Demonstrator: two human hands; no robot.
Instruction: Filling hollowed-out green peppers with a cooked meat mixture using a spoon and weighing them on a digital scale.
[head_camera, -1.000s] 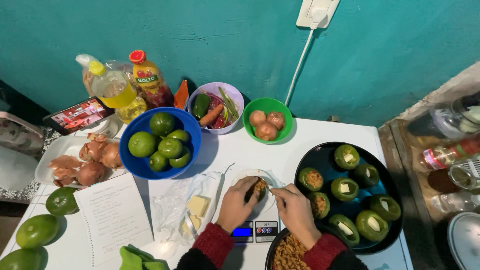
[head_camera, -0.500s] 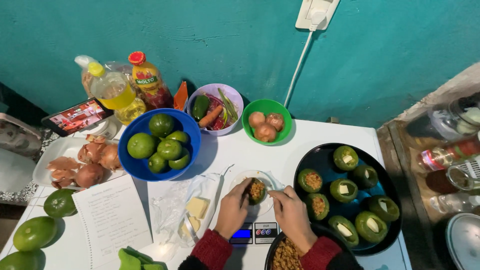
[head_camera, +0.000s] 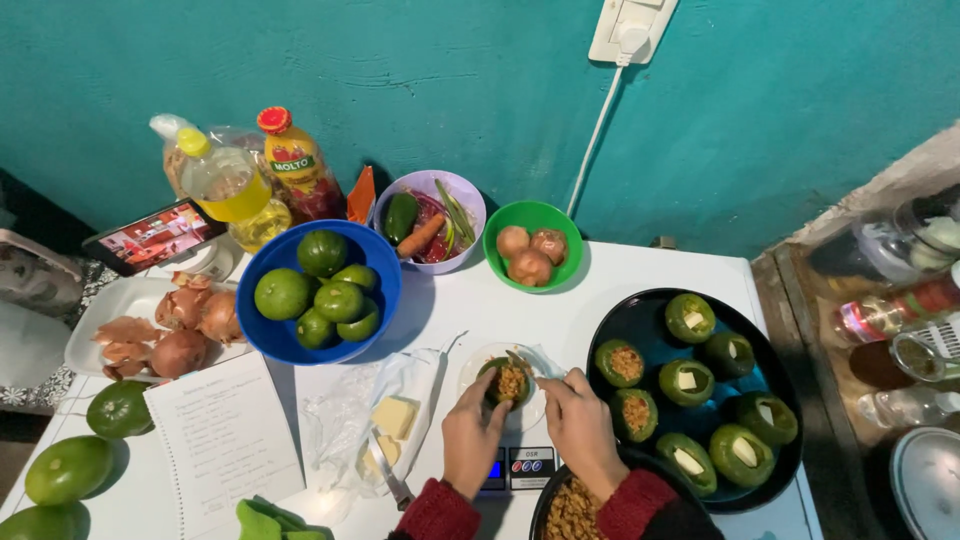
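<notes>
My left hand (head_camera: 472, 430) grips a hollowed green pepper (head_camera: 507, 381) filled with brown minced filling, held over a small clear dish (head_camera: 478, 362) on a digital kitchen scale (head_camera: 520, 467). My right hand (head_camera: 582, 425) holds a spoon (head_camera: 530, 365) whose tip touches the filling in the pepper. A dark pan of the same filling (head_camera: 568, 510) sits at the bottom edge under my right wrist. To the right, a black round tray (head_camera: 650, 325) carries several hollowed peppers, some with filling, some with a piece of cheese.
A blue bowl of green fruit (head_camera: 322, 290), a purple bowl of vegetables (head_camera: 430, 220) and a green bowl of onions (head_camera: 533, 247) stand at the back. Cheese pieces on plastic with a knife (head_camera: 392, 425), a paper sheet (head_camera: 225, 440), onions on a tray (head_camera: 160, 325), oil bottles (head_camera: 235, 185) and a phone (head_camera: 150, 237) lie left.
The filled pepper has settled over the small dish, still in my left hand. My right hand has brought the spoon up to the filling.
</notes>
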